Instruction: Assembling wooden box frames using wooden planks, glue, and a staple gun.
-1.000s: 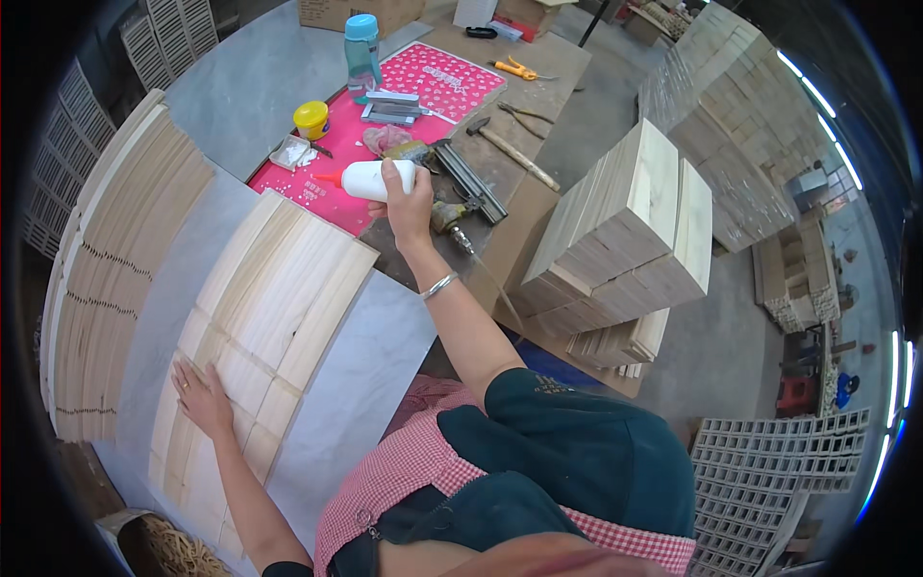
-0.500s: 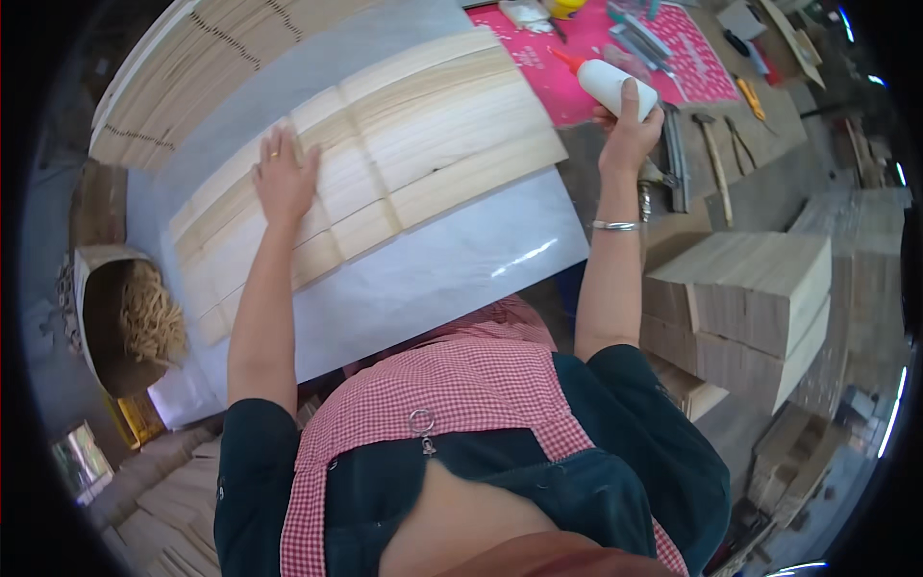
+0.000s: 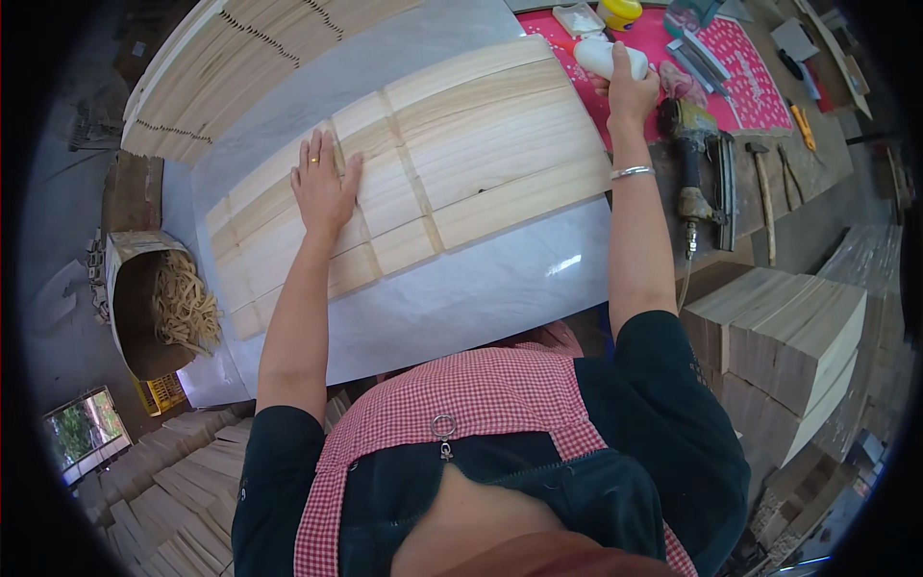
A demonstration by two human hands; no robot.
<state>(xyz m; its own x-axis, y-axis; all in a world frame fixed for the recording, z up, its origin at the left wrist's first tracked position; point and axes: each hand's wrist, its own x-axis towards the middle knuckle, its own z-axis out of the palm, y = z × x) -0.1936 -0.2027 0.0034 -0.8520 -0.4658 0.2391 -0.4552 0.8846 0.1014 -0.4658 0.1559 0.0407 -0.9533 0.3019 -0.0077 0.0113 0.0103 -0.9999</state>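
Observation:
My left hand (image 3: 326,188) lies flat with its fingers stretched out on a pale wooden panel (image 3: 500,135). The panel is made of several boards side by side, crossed by a few tan bands. In my right hand (image 3: 632,93) is a white squeeze bottle (image 3: 598,59) with a red nozzle, tilted so the nozzle points left. The bottle is over a pink sheet, just beyond the panel's far right corner. My fingers and thumb wrap round its right end and hide part of it.
The pink sheet (image 3: 760,91) carries a yellow tub (image 3: 619,12) and metal staple strips (image 3: 700,65). A nail gun (image 3: 688,159), hammer (image 3: 762,197) and pliers (image 3: 791,178) lie to the right. Rubber bands (image 3: 183,303) fill a container at left. Stacked wood blocks (image 3: 784,322) stand at right.
My right hand has moved the bottle slightly up in the picture, and it now lies more level. My left hand still rests on the panel. The view has shifted, exposing more of the nail gun.

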